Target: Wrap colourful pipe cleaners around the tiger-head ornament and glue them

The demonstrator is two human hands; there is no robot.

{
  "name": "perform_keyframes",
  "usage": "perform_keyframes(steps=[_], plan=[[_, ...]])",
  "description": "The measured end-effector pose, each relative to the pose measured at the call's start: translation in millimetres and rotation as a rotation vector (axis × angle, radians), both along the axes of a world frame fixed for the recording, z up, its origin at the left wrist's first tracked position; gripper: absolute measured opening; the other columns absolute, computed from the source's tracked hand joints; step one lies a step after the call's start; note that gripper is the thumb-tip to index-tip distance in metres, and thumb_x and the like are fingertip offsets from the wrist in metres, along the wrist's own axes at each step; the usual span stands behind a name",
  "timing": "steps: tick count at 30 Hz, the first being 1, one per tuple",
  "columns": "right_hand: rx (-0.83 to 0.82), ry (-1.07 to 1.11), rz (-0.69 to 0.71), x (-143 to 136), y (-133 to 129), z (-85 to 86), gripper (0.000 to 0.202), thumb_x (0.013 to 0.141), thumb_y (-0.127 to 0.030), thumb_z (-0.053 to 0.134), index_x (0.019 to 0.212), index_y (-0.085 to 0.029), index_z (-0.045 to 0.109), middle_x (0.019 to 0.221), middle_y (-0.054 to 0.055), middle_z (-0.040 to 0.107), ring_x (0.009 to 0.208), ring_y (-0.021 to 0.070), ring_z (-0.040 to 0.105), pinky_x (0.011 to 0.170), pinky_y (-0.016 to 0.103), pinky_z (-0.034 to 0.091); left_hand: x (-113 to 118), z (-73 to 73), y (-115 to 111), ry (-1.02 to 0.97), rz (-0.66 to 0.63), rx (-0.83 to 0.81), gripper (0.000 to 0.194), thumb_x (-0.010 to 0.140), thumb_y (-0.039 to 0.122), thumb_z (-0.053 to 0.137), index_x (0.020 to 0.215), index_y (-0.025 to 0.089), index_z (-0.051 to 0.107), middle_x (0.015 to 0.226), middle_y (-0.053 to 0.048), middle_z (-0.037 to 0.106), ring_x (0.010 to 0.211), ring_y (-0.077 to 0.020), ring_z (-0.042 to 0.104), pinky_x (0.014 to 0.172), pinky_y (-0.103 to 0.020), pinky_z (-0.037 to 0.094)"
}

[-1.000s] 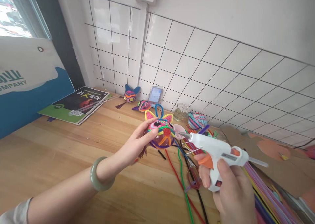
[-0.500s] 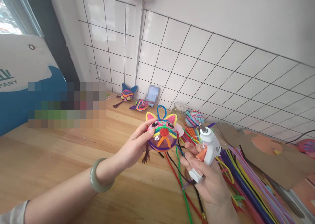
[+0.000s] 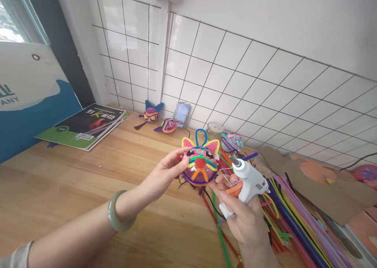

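Note:
My left hand [image 3: 171,166] is closed on the left side of a round cat-faced ornament [image 3: 200,164]. The ornament has a clear body, pink ears edged in yellow, a red nose, orange strips below it and a blue loop on top. My right hand [image 3: 240,213] is wrapped round the handle of a white glue gun [image 3: 249,177] with an orange trigger. Its metal nozzle points up and to the left, apart from the ornament's face. The right fingertips are close to the ornament's lower right edge; whether they touch it I cannot tell.
Bundled pipe cleaners [image 3: 303,221] lie at the right beside brown cardboard [image 3: 309,189]. Against the tiled wall stand a blue-eared ornament [image 3: 152,112], a fish-like ornament [image 3: 167,125], a phone [image 3: 182,114], a glass jar [image 3: 214,129] and a striped ball [image 3: 232,142]. A book [image 3: 85,126] lies at left.
The ornament in my left hand has moved right and slightly down, turning its face more toward me. My right hand with the glue gun has shifted a little left, closer to it.

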State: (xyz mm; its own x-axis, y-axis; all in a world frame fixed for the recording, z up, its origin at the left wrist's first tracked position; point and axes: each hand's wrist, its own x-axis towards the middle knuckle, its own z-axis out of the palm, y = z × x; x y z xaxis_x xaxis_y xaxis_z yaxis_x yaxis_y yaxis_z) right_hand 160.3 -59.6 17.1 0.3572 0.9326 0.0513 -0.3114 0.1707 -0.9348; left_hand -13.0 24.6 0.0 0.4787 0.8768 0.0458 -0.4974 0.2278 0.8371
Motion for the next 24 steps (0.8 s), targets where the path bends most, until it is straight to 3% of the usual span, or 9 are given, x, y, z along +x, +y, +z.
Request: perform_keyframes(steps=[4, 9, 15, 20, 24], plan=[[-0.040, -0.126, -0.049, -2.0, 0.8, -4.4, 0.023, 0.060, -0.030, 0.084, 0.079, -0.022, 0.074, 0.089, 0.008, 0.076, 0.087, 0.0267, 0.071, 0.080, 0.040, 0.060, 0.7, 4.5, -1.5, -0.035, 0.066, 0.002, 0.031, 0.082, 0.036, 0.074, 0.108, 0.025, 0.063, 0.111, -0.003, 0.068, 0.096, -0.0174, 0.065, 0.084, -0.030, 0.051], [-0.036, -0.237, -0.054, -1.8, 0.7, -14.4, 0.018, 0.065, -0.027, 0.081, 0.081, -0.023, 0.075, 0.089, 0.007, 0.077, 0.086, 0.0243, 0.071, 0.082, 0.037, 0.058, 2.0, 7.2, -5.1, -0.019, 0.121, -0.003, 0.028, 0.081, 0.039, 0.075, 0.082, 0.022, 0.052, 0.078, 0.004, 0.060, 0.068, -0.0094, 0.056, 0.065, -0.022, 0.046], [-0.033, -0.312, 0.010, 2.7, -1.0, -25.6, 0.018, 0.070, -0.025, 0.076, 0.088, -0.022, 0.075, 0.092, 0.008, 0.078, 0.093, 0.0272, 0.071, 0.083, 0.038, 0.057, 0.5, 3.1, -5.3, -0.014, 0.103, -0.025, 0.034, 0.079, 0.044, 0.074, 0.073, 0.019, 0.052, 0.073, 0.002, 0.058, 0.069, -0.0112, 0.055, 0.069, -0.026, 0.047], [-0.056, -0.436, -0.010, 9.1, -1.9, -33.3, 0.014, 0.070, -0.031, 0.076, 0.077, -0.020, 0.072, 0.075, 0.007, 0.074, 0.080, 0.0264, 0.071, 0.076, 0.037, 0.057, -0.7, 4.3, -4.6, 0.026, 0.113, -0.024, 0.037, 0.075, 0.040, 0.079, 0.073, 0.019, 0.048, 0.073, 0.002, 0.062, 0.070, -0.0123, 0.060, 0.067, -0.025, 0.046], [-0.062, -0.488, 0.017, 9.2, -2.9, -32.3, 0.017, 0.072, -0.034, 0.073, 0.064, -0.022, 0.065, 0.054, 0.002, 0.063, 0.063, 0.0233, 0.066, 0.065, 0.035, 0.056, 0.1, 4.4, -2.6, 0.046, 0.130, -0.043, 0.039, 0.075, 0.039, 0.079, 0.070, 0.019, 0.046, 0.070, 0.002, 0.061, 0.066, -0.0112, 0.059, 0.063, -0.024, 0.046]])
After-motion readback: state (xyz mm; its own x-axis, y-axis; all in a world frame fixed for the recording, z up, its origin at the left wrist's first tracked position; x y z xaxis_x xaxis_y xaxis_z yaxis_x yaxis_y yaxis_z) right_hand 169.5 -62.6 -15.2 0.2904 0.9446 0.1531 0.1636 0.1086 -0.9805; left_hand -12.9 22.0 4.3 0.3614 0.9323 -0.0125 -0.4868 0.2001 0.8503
